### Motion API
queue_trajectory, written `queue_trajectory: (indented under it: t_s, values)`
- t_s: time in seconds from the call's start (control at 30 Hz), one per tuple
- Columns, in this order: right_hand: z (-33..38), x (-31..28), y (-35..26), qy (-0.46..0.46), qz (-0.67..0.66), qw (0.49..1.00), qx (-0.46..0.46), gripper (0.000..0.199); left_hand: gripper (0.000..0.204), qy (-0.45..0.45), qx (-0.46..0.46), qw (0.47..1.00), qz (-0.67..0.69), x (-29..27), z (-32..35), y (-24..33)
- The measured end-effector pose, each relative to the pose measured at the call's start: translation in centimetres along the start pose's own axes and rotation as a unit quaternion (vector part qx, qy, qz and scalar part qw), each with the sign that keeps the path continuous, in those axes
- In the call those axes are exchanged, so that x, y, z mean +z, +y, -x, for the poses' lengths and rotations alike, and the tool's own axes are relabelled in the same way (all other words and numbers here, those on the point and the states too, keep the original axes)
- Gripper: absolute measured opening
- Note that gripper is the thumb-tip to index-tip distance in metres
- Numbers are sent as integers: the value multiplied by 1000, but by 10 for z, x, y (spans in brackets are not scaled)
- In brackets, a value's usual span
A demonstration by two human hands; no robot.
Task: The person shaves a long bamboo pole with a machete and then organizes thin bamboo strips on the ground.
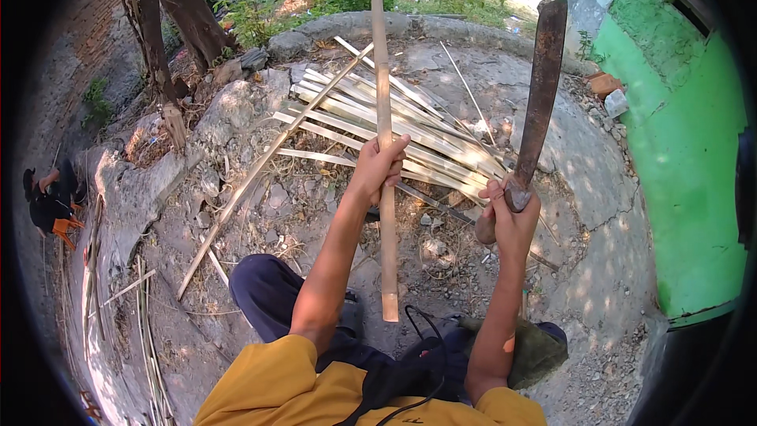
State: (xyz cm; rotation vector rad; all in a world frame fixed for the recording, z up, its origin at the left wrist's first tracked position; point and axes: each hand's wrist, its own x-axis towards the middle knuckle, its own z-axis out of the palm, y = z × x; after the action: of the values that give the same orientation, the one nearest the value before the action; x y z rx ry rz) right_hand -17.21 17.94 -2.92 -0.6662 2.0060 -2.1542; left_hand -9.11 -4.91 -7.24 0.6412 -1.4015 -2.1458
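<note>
My left hand [377, 164] is closed round a long flat bamboo strip [384, 87]. The strip stands nearly upright in view, running from the top edge down to between my knees. In my right hand [514, 213] is the handle of a machete, its dark, rusty blade [542, 83] pointing up and away from me. Blade and strip are apart. Beyond both hands lies a fanned pile of pale split bamboo strips [410, 130] on the ground. A longer, browner bamboo piece [264, 173] slants across the left of the pile.
A bright green wall [670, 158] rises on the right, with brick pieces [605, 84] at its foot. Tree trunks [189, 8] stand at the far left. More thin strips [146, 339] lie at lower left. Another person [54, 193] is at the left edge. Broken concrete [583, 189] surrounds me.
</note>
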Motion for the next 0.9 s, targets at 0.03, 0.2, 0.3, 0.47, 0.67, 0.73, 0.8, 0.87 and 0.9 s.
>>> queue_trajectory:
  t_s: [0.03, 0.2, 0.3, 0.47, 0.67, 0.73, 0.8, 0.87, 0.9]
  values:
    - [-4, 5, -1, 3, 1, 1000, 1, 21, 30, -64, -43, 994, 79, -9, -1, -6]
    - [-37, 43, -35, 4, -12, 1000, -29, 27, 28, -181, -258, 879, 358, -37, 5, -31]
    - [-77, 54, -58, -2, 32, 996, -89, 28, 28, -181, -324, 833, 411, -43, 13, -59]
    - [-134, 40, -80, -62, 206, 962, -165, 32, 25, -194, -433, 758, 448, -38, 31, -95]
    - [-114, -10, -33, -119, 396, 897, -154, 34, 24, -199, -461, 770, 393, -30, 40, -152]
    - [-94, -28, -1, -152, 474, 855, -146, 31, 25, -203, -492, 739, 414, -36, 45, -172]
    - [-76, -60, 56, -183, 472, 848, -155, 27, 27, -245, -494, 715, 431, -37, 52, -188]
    - [-48, -77, 101, -212, 500, 832, -111, 25, 26, -191, -507, 740, 398, -35, 60, -194]
    - [-34, -86, 124, -225, 509, 826, -98, 25, 22, -240, -475, 754, 384, -40, 63, -200]
